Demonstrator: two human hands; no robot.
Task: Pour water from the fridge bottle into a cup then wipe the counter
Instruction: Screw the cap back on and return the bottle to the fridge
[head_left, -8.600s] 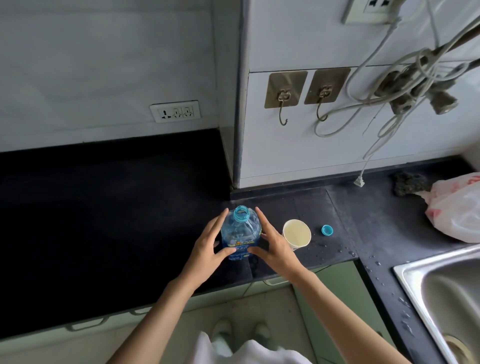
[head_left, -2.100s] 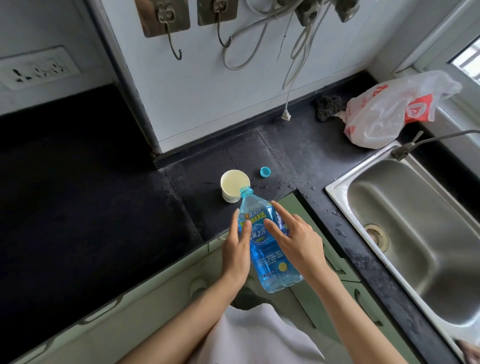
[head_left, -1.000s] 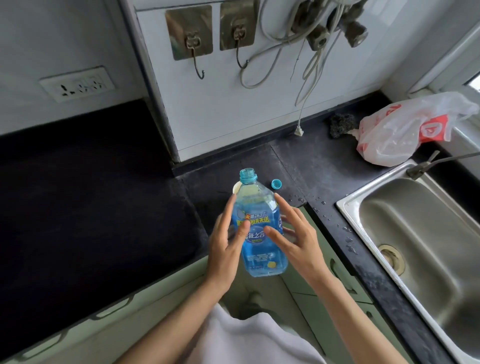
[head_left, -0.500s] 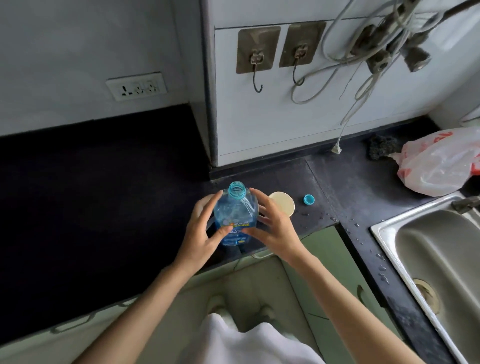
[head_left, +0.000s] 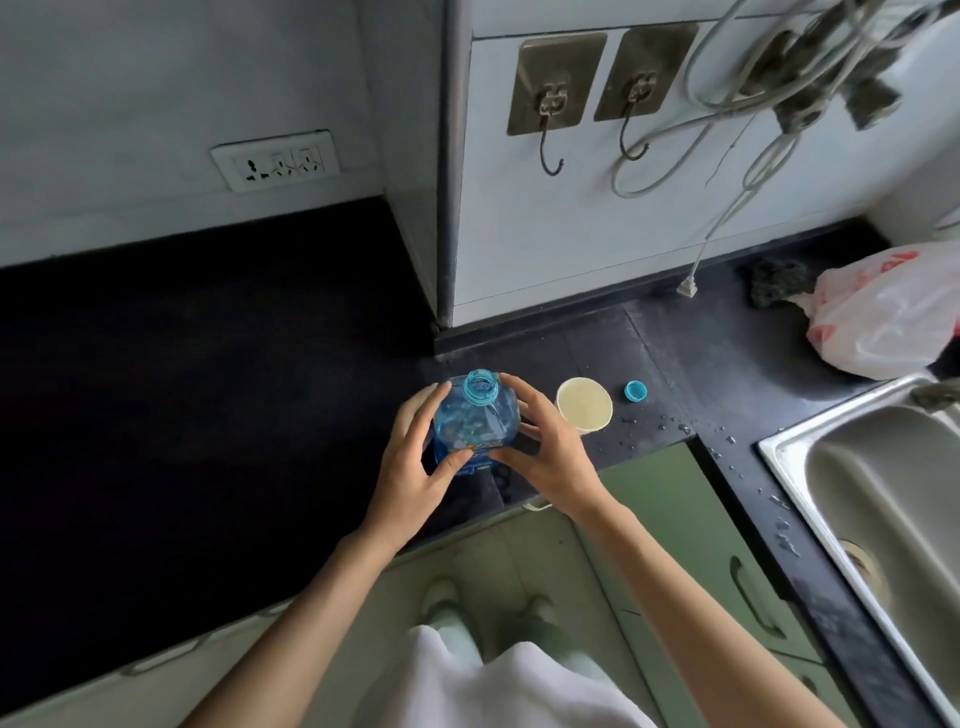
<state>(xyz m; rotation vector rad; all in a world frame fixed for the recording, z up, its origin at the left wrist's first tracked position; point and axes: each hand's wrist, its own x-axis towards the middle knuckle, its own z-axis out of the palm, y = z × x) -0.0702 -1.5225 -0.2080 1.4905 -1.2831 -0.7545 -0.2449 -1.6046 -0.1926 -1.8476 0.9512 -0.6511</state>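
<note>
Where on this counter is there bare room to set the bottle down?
Bare: the wide dark counter left of the bottle. Crowded: the cup, cap and water drops to its right; the plastic bag by the sink.

Clear blue plastic bottle; matt black counter; brushed steel sink.

Black counter carries bottle, paper cup, blue cap; scourer, plastic bag behind.
</note>
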